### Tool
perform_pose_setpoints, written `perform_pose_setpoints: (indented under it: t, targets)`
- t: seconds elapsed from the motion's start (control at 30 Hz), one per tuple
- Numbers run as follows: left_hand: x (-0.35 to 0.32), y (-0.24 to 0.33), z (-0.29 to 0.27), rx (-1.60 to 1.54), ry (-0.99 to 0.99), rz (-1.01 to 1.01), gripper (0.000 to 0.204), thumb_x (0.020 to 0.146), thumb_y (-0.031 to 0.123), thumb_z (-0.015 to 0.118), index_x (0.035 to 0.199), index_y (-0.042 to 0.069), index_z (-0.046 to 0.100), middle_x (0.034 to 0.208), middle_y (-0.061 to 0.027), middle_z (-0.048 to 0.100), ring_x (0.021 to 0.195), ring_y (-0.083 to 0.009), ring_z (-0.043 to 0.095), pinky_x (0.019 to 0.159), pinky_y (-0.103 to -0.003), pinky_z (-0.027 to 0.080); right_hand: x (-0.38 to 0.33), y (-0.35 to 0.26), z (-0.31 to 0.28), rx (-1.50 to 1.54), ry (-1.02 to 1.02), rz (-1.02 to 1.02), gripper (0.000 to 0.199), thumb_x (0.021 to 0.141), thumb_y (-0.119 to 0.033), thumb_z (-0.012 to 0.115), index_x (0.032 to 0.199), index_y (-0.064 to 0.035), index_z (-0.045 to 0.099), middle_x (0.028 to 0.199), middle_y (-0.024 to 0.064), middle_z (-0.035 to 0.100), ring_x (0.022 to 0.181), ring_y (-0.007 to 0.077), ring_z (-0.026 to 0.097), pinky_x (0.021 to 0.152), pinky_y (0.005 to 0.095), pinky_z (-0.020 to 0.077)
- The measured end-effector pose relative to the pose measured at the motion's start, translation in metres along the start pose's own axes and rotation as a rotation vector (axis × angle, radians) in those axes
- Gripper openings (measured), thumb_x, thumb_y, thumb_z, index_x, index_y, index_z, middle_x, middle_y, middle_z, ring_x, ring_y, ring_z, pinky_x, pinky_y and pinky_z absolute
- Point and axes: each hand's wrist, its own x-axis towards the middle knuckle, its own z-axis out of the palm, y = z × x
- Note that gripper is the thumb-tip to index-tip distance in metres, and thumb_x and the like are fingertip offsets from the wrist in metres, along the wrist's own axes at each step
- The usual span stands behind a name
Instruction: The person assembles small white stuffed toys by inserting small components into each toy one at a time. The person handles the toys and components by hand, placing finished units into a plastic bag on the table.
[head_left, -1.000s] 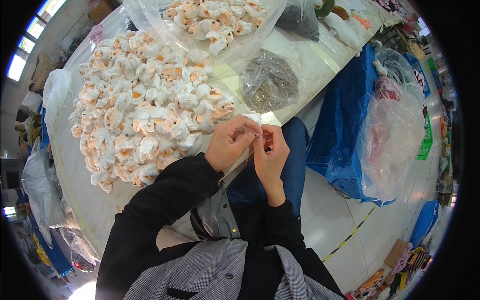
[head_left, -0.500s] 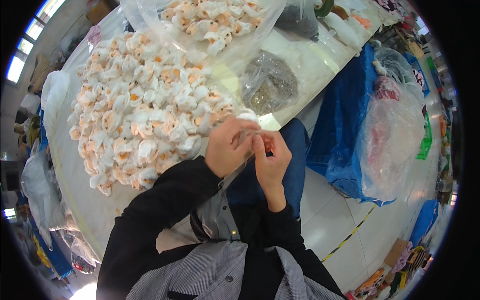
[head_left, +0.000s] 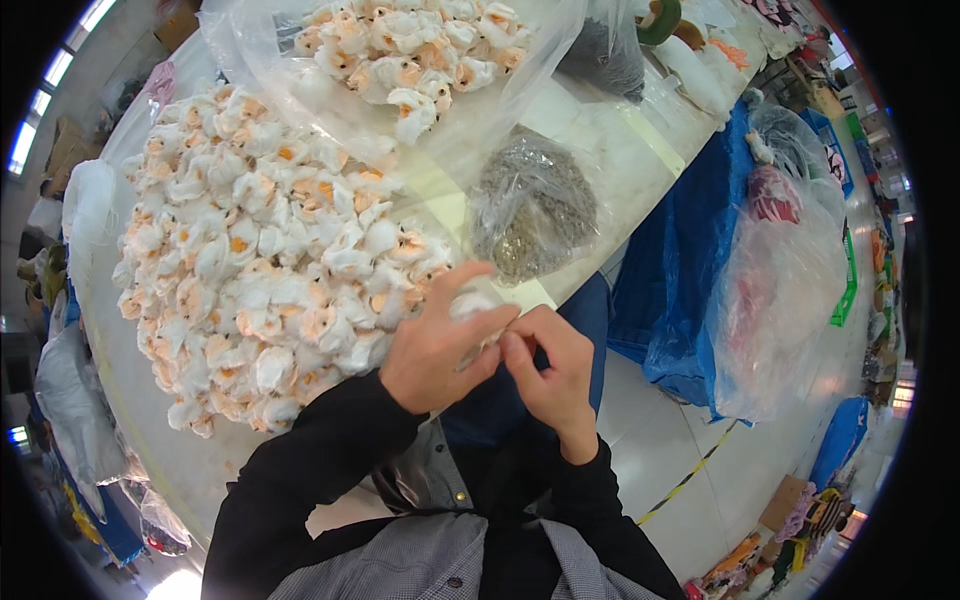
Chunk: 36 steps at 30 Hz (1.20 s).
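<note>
Near the table's front edge my two hands meet at the fingertips. Between the fingers of my left hand (head_left: 437,348) sits a small white fluffy plush piece (head_left: 474,304), partly covered by them. My right hand (head_left: 552,372) is closed in a pinch against the left fingertips; whatever it grips is too small or hidden to make out. To the left spreads a large heap of white and peach plush pieces (head_left: 250,260) with small dark spots, reaching close to my left hand. Just beyond my hands lies a clear plastic bag of small grey-brown bits (head_left: 535,200).
More plush pieces (head_left: 410,60) lie in a clear plastic bag (head_left: 250,55) at the back. A dark grey bag (head_left: 605,55) stands beside it. Right of the table is a blue crate (head_left: 680,230) with a filled clear plastic sack (head_left: 785,300). A striped tape line (head_left: 690,470) marks the floor.
Both hands sit lower in the picture, as the whole view has shifted. My left fingers have spread more around the white plush piece, while my right hand stays pinched beside them.
</note>
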Motion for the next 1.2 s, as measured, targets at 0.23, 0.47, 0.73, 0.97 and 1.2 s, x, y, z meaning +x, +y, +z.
perform_pose_setpoints:
  t: [0.23,0.47,0.73,0.97,1.2]
  targets:
    - [0.0,-0.019,0.004,-0.105,-0.072,-0.11,0.028,0.086,0.011,0.077,0.112,0.004,0.07,0.097,-0.0129,0.069,0.083,-0.0348,0.07,0.069,-0.041,0.057,0.022,0.024,0.013,0.013,0.0,-0.072,0.007,0.082,-0.002,0.076,0.087,-0.0049,0.072,0.069,0.0073,0.064,0.054,0.0215,0.061,0.05,0.031,0.0472]
    - [-0.001,-0.022,0.004,-0.144,-0.081,-0.206,0.033,0.085,0.008,0.079,0.116,-0.001,0.071,0.101,-0.0161,0.073,0.084,-0.0333,0.073,0.071,-0.038,0.06,0.025,0.042,0.03,-0.072,0.137,-0.208,0.01,0.077,-0.008,0.079,0.083,-0.0069,0.071,0.069,0.0045,0.066,0.055,0.0233,0.063,0.049,0.032,0.0498]
    - [0.008,-0.026,0.004,-0.219,-0.095,-0.226,0.028,0.086,0.004,0.076,0.113,-0.003,0.073,0.096,-0.016,0.073,0.08,-0.0318,0.074,0.068,-0.037,0.06,0.024,0.044,0.029,-0.104,0.122,-0.163,0.013,0.076,-0.009,0.079,0.087,-0.0072,0.072,0.071,0.0022,0.064,0.055,0.0208,0.061,0.049,0.0312,0.0501]
    - [0.008,-0.022,0.001,-0.21,-0.092,-0.244,0.025,0.083,0.003,0.078,0.107,-0.002,0.074,0.088,-0.0131,0.071,0.071,-0.0284,0.071,0.062,-0.035,0.057,0.026,0.042,0.026,-0.126,0.084,-0.154,0.011,0.079,-0.012,0.078,0.083,-0.0068,0.069,0.065,0.0022,0.059,0.05,0.0203,0.056,0.047,0.0306,0.0448]
    - [0.007,-0.017,0.0,-0.215,-0.094,-0.242,0.022,0.078,0.002,0.076,0.1,0.0,0.074,0.081,-0.0115,0.067,0.065,-0.0277,0.068,0.058,-0.036,0.054,0.024,0.044,0.02,-0.034,0.055,-0.247,0.007,0.085,-0.012,0.073,0.085,-0.0059,0.068,0.061,0.0017,0.054,0.047,0.0201,0.053,0.046,0.032,0.0405]
